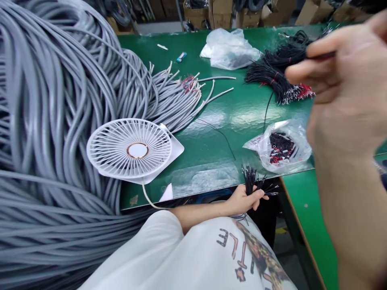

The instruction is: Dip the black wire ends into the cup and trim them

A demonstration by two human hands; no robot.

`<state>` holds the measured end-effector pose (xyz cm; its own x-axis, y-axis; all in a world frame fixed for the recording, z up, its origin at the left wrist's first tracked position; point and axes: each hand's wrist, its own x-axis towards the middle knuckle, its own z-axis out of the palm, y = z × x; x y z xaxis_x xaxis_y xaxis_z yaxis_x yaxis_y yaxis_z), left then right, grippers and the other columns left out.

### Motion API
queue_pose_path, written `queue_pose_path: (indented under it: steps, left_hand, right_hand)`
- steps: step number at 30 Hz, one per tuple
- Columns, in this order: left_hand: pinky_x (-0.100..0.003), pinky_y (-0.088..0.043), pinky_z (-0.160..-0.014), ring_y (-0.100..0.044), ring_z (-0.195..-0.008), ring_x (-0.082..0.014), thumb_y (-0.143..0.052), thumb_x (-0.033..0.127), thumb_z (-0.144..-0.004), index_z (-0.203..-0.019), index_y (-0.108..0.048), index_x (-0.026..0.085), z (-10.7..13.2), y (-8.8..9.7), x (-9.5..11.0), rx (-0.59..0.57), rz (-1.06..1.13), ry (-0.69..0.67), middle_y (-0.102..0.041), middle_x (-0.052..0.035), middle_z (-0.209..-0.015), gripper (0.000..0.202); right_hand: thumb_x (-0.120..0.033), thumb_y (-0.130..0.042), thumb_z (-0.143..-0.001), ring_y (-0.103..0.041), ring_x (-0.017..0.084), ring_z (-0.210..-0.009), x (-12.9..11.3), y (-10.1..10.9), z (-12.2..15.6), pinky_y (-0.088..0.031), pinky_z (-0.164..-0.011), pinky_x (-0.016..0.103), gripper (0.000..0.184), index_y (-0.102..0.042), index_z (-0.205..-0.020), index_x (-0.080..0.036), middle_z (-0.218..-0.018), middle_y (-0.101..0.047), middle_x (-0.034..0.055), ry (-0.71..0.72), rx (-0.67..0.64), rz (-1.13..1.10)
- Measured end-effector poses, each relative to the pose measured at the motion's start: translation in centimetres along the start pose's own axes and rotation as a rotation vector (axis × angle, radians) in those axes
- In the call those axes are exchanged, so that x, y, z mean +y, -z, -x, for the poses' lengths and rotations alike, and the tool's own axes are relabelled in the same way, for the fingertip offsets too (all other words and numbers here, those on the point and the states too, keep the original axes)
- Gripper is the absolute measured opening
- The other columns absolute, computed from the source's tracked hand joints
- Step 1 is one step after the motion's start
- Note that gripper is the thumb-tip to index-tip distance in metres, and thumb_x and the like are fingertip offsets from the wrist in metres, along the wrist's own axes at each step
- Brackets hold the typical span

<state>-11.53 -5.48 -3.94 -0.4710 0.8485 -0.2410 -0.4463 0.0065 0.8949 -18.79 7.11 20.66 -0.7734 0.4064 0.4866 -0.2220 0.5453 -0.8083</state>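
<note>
My left hand (246, 199), low at the table's front edge before my shirt, is closed around a bundle of thin black wires (250, 181). Their pale-tipped ends fan out above and to the right of the fingers. Raised close to the camera on the right, my right hand (347, 80) has its fingers drawn together. A dark sliver shows between them, too blurred to name. Behind that hand lie bundles of black wires (276, 74) with red and bare ends. A clear plastic bag (290, 157) of small black and red wire pieces rests between the hands.
Thick grey cables (75, 88) heap over the left side, their stripped ends on the green table (211, 149). A white fan (130, 161) stands in front of them. At the back lie a crumpled plastic bag (229, 48) and a small blue-white item (181, 57). Cardboard boxes (222, 14) stand beyond.
</note>
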Motion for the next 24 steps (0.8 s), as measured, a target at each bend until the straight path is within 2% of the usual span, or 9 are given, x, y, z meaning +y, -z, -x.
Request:
queue_pose_path:
  steps: [2,4,7,9,11,14,19,21,24]
  left_hand:
    - [-0.022,-0.033,-0.048,-0.050,-0.050,-0.0099,-0.053,0.068,-0.083,-0.050,-0.052,0.015,0.1,0.1,-0.1,-0.008,0.000,0.036,-0.046,0.0002,-0.044,0.062]
    - [-0.022,-0.031,-0.046,-0.042,-0.044,-0.0072,-0.054,0.067,-0.083,-0.051,-0.053,0.014,0.2,0.3,-0.2,-0.018,-0.007,0.055,-0.048,0.0005,-0.045,0.061]
    - [-0.024,-0.045,-0.062,-0.054,-0.053,-0.0111,-0.054,0.065,-0.084,-0.047,-0.051,0.016,0.5,0.3,0.0,-0.043,-0.009,0.008,-0.045,0.0008,-0.042,0.061]
    - [-0.029,-0.050,-0.078,-0.061,-0.062,-0.0147,-0.053,0.065,-0.085,-0.045,-0.049,0.017,0.6,0.3,0.3,-0.061,-0.004,-0.018,-0.043,0.0007,-0.041,0.063]
    - [-0.032,-0.051,-0.087,-0.063,-0.064,-0.0159,-0.053,0.067,-0.084,-0.044,-0.049,0.018,0.8,0.2,0.8,-0.077,-0.007,-0.010,-0.043,0.0007,-0.041,0.063]
    - [-0.034,-0.052,-0.090,-0.063,-0.064,-0.0163,-0.053,0.068,-0.083,-0.044,-0.050,0.018,0.8,0.1,1.7,-0.094,-0.016,-0.005,-0.042,0.0009,-0.040,0.064]
    - [-0.034,-0.053,-0.088,-0.062,-0.060,-0.0153,-0.053,0.069,-0.082,-0.043,-0.049,0.018,0.4,-0.4,2.6,-0.145,-0.022,-0.008,-0.041,0.0013,-0.039,0.064]
    - [-0.035,-0.053,-0.087,-0.055,-0.053,-0.0121,-0.054,0.068,-0.083,-0.044,-0.049,0.017,0.3,-0.9,2.6,-0.187,-0.016,-0.013,-0.042,0.0018,-0.040,0.064]
    - [-0.036,-0.054,-0.087,-0.045,-0.045,-0.0077,-0.056,0.067,-0.082,-0.046,-0.049,0.017,0.3,-1.8,2.3,-0.246,-0.004,0.005,-0.043,0.0036,-0.040,0.061]
  right_hand:
    - [-0.021,-0.043,-0.094,-0.066,0.009,-0.084,1.2,-2.3,-0.1,-0.051,-0.076,0.024,0.013,-0.053,-0.086,-0.018,-0.094,-0.059,0.0028,0.239,-0.069,0.025]
    - [-0.015,-0.045,-0.090,-0.064,0.011,-0.083,3.9,-4.4,0.3,-0.047,-0.078,0.025,0.014,-0.057,-0.083,-0.014,-0.085,-0.061,0.0012,0.333,-0.371,0.164]
    - [-0.009,-0.049,-0.081,-0.059,0.013,-0.075,9.0,-6.4,1.4,-0.042,-0.072,0.026,0.014,-0.062,-0.081,-0.014,-0.076,-0.063,0.0013,0.259,-0.796,0.436]
    - [-0.007,-0.053,-0.077,-0.059,0.016,-0.076,11.2,-6.3,2.2,-0.041,-0.072,0.027,0.015,-0.065,-0.082,-0.014,-0.079,-0.067,0.0039,0.171,-0.955,0.528]
    - [-0.008,-0.055,-0.077,-0.061,0.018,-0.084,11.8,-4.8,3.2,-0.042,-0.077,0.028,0.016,-0.067,-0.086,-0.014,-0.089,-0.069,0.0064,0.132,-0.948,0.498]
    - [-0.017,-0.055,-0.083,-0.061,0.018,-0.086,10.7,-0.6,5.5,-0.043,-0.080,0.029,0.013,-0.068,-0.088,-0.016,-0.092,-0.069,0.0056,0.034,-0.750,0.370]
    - [-0.041,-0.060,-0.087,-0.062,0.017,-0.078,9.1,6.5,11.3,-0.047,-0.072,0.028,0.024,-0.070,-0.090,-0.019,-0.086,-0.070,0.0043,-0.483,-0.563,0.177]
    - [-0.045,-0.066,-0.083,-0.063,0.018,-0.081,9.2,8.0,13.6,-0.050,-0.072,0.029,0.031,-0.069,-0.101,-0.019,-0.091,-0.071,0.0057,-0.647,-0.521,0.059]
    - [-0.041,-0.072,-0.079,-0.064,0.019,-0.083,9.3,8.9,15.9,-0.052,-0.075,0.031,0.041,-0.065,-0.113,-0.018,-0.091,-0.070,0.0063,-0.725,-0.538,-0.048]
